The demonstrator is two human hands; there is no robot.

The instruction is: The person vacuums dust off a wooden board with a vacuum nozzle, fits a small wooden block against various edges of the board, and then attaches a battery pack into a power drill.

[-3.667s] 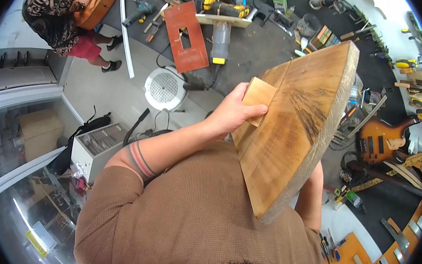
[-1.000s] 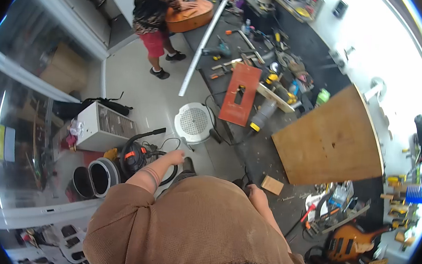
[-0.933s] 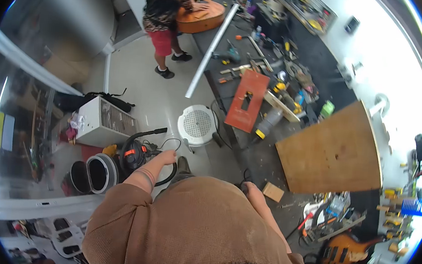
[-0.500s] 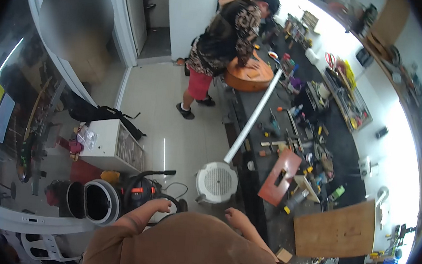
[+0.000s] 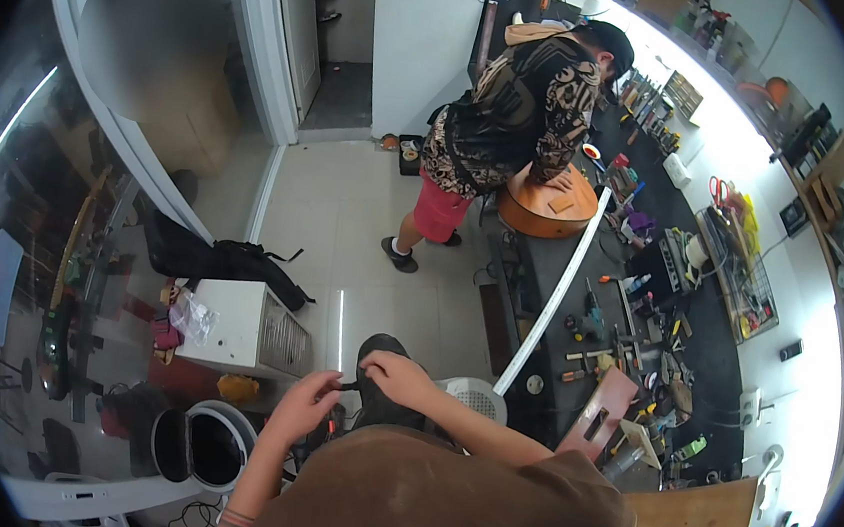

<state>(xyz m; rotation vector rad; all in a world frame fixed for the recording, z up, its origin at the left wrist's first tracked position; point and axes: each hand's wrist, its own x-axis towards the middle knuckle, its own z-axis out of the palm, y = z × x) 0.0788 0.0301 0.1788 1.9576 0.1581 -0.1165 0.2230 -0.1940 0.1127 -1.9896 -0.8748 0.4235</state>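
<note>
My left hand [image 5: 306,400] is raised in front of my body, fingers loosely bent and apart, with nothing in it. Close to its right, my right hand [image 5: 394,377] hangs over my raised knee [image 5: 383,345], fingers curled a little, also holding nothing. The two hands do not touch. Just right of them is the round white perforated stool top [image 5: 475,399], partly hidden by my right forearm. The large wooden board [image 5: 695,523] lies on the bench at the lower right, away from both hands.
A co-worker [image 5: 525,122] leans over an acoustic guitar [image 5: 552,207] on the dark bench [image 5: 707,389]. A long white strip [image 5: 554,300] overhangs its edge near a red plate [image 5: 600,410]. Left stand a white cabinet [image 5: 226,322], a black bag [image 5: 231,262] and an open bin [image 5: 217,446].
The view has swung left and up toward the co-worker. My hands have come closer together in front of me, and a knee has risen into view. The board now sits lower right.
</note>
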